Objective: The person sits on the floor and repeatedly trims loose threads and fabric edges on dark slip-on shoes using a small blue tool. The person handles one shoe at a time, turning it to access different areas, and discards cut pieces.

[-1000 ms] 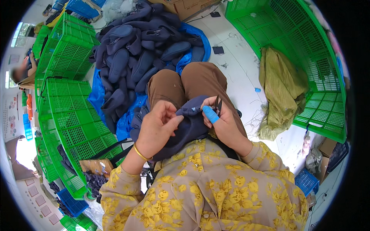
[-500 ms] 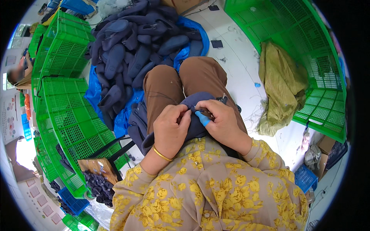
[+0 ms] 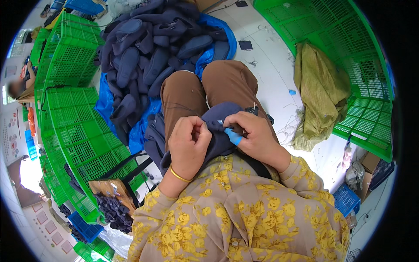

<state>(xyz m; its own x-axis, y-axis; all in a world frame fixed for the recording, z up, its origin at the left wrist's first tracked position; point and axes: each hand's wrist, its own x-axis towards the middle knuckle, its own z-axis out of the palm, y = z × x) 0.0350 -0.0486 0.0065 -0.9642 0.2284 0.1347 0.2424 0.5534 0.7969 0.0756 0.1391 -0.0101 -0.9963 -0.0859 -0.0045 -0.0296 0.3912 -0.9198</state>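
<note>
In the head view, a navy, soft padded fabric piece (image 3: 221, 110) is spread over the brown-trousered lap (image 3: 184, 94), between and beneath the hands. Its edge is gripped by the right hand (image 3: 256, 134); a small dark tool (image 3: 252, 110) juts beyond that hand. The left hand (image 3: 188, 140) is pinched narrow; whether thread is held cannot be told. Edge work seems in hand; a steady right-hand grip appears called for next.

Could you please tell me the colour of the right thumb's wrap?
The wrap is bright blue, best seen in the head view.
</note>
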